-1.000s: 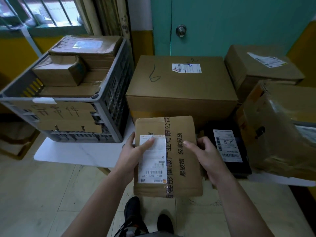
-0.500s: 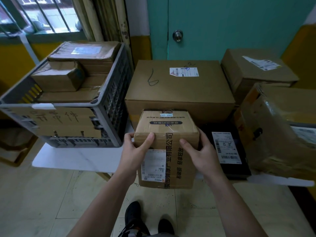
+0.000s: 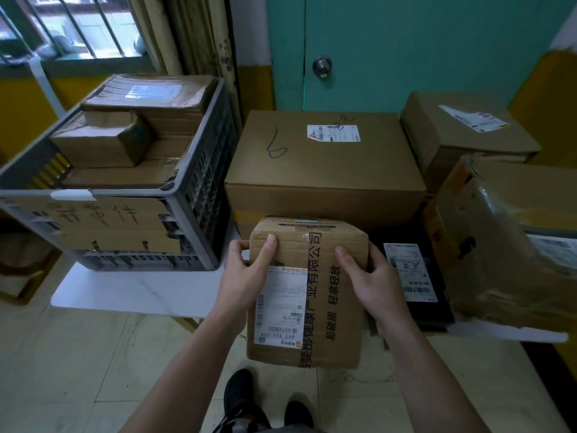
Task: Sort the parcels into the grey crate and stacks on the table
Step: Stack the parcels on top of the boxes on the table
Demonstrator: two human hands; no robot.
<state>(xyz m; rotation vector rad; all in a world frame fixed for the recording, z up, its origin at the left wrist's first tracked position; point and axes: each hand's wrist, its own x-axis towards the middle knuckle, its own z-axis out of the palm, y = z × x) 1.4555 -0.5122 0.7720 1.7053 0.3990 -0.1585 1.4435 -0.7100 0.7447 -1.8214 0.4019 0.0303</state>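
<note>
Gripping a taped cardboard parcel [image 3: 324,307] in both hands, just right of the grey crate [image 3: 203,182] and about level with its lower wall, out over the front edge of the white surface [image 3: 140,289]. Clamping the grip of the left hand [image 3: 246,276] on the parcel's upper left corner, with thumb across the labelled face and fingers curled round the side. Clamping the grip of the right hand [image 3: 374,282] on the upper right corner in the same way. Tilting the parcel with its long axis running from the surface down toward the body, shipping label facing the camera. Holding the left hand nearer the crate than the right, so probably leading any swing that way with the left.

Judging the choice to lie between two spots: the crate, up and to the left of the grip and already packed with brown boxes to its rim, and the large carton [image 3: 321,164] directly right of the crate, just behind the parcel's far edge. Needing a clear lift over the crate's rim for the first, only a short rise forward for the second. Leaving the black mailer [image 3: 409,273], further right of the crate, untouched
</note>
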